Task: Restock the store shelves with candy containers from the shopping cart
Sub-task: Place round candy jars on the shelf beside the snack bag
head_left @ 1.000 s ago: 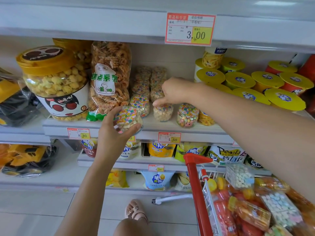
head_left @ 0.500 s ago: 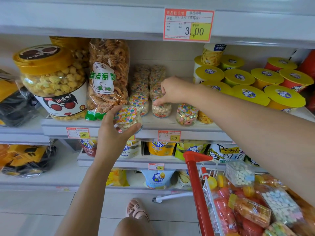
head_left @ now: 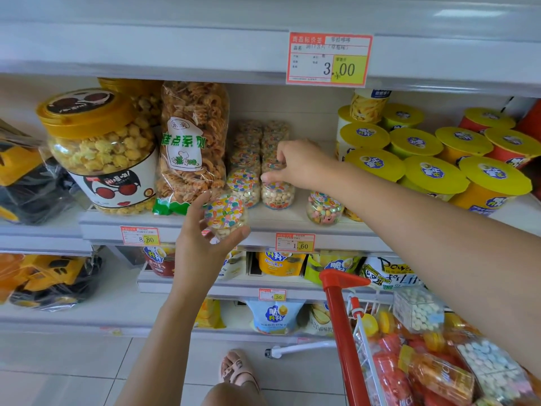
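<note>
In front of the shelf (head_left: 269,219), my left hand (head_left: 202,250) grips a candy jar (head_left: 226,215); it could slip and fall. Right of it, my right hand (head_left: 298,165) pinches the top of a second jar (head_left: 277,196); a hard push may tip the next jar (head_left: 244,187).

bright, even light from overhead. a pale glare streak sits on the white metal upper shelf (head_left: 468,13). its shadow dims the stacked clear plastic candy jars (head_left: 260,142) at the back, which look blurred. wide-angle distortion bows shelf edges near the corners.

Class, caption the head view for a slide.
Left hand holds a candy jar; right hand pinches a second jar on the shelf.
</note>
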`<state>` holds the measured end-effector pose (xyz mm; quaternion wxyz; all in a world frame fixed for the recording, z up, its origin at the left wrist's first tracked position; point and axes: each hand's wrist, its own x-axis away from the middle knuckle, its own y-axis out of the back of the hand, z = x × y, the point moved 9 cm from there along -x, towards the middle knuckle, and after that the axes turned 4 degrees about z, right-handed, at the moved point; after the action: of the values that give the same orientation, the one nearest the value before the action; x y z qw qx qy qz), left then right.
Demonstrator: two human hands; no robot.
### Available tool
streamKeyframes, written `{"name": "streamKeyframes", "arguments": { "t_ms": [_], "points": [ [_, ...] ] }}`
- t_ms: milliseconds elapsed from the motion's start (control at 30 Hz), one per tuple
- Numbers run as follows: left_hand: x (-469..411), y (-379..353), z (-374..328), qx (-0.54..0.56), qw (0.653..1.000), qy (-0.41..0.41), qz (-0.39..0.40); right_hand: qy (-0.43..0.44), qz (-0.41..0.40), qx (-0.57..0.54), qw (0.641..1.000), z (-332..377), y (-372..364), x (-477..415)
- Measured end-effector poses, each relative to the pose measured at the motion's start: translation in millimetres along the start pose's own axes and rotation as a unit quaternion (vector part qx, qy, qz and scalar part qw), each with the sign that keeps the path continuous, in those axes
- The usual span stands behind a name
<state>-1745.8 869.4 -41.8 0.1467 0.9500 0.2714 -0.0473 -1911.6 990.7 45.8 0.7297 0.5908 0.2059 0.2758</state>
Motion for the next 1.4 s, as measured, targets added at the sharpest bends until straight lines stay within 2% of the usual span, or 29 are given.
{"name": "streamKeyframes", "arguments": {
  "t_ms": [67, 133, 233, 300, 433, 533, 667, 800, 933, 1033, 1167, 1267, 1400],
  "points": [
    [7.6, 3.4, 3.1, 0.040, 0.999, 0.014, -0.034, 0.017, -0.053, -0.049, 0.997, 6.6, 14.3, 7.3],
    [15.0, 3.5, 2.1, 0.039, 0.998, 0.012, -0.055, 0.053, -0.039, -0.116, 0.991, 18.1, 17.8, 15.4],
    [18.8, -0.9, -8.1, 0.023, 0.998, -0.006, -0.056, 0.128, 0.130, -0.247, 0.952, 45.1, -5.3, 29.7],
    [15.9, -7.1, -21.8, 0.000, 0.999, -0.028, -0.045, 0.140, 0.205, -0.276, 0.928, 53.6, -16.2, 37.9],
    [8.7, -18.3, -50.4, -0.067, 0.994, -0.079, -0.022, 0.164, 0.179, -0.230, 0.942, 53.9, -4.7, 39.8],
    [1.6, -20.3, -50.5, -0.048, 0.996, -0.070, -0.007, 0.145, 0.173, -0.237, 0.945, 46.4, 1.5, 35.2],
    [-5.1, -25.1, -45.6, -0.010, 0.999, -0.035, 0.007, 0.129, 0.188, -0.288, 0.930, 39.1, 6.5, 28.9],
    [-9.7, -20.7, -48.0, 0.025, 0.999, -0.025, -0.041, 0.128, 0.191, -0.265, 0.937, 44.1, 9.1, 24.5],
    [-22.8, -20.9, -47.3, -0.007, 0.996, -0.038, -0.075, 0.125, 0.134, -0.200, 0.963, 43.2, 20.4, 11.0],
    [-33.1, -25.7, -44.2, -0.070, 0.994, -0.037, -0.071, 0.082, 0.042, -0.192, 0.977, 23.5, 35.5, -16.1],
    [-43.3, -25.8, -43.8, -0.144, 0.986, -0.058, -0.068, -0.012, -0.075, -0.244, 0.967, -12.7, 42.3, -71.0],
    [-48.0, -27.3, -45.7, -0.179, 0.979, -0.071, -0.059, -0.062, -0.099, -0.253, 0.960, -22.4, 31.7, -104.5],
    [-52.6, -24.4, -41.2, -0.178, 0.977, -0.104, -0.059, -0.058, -0.115, -0.232, 0.964, -19.0, 21.4, -143.5]
  ]
}}
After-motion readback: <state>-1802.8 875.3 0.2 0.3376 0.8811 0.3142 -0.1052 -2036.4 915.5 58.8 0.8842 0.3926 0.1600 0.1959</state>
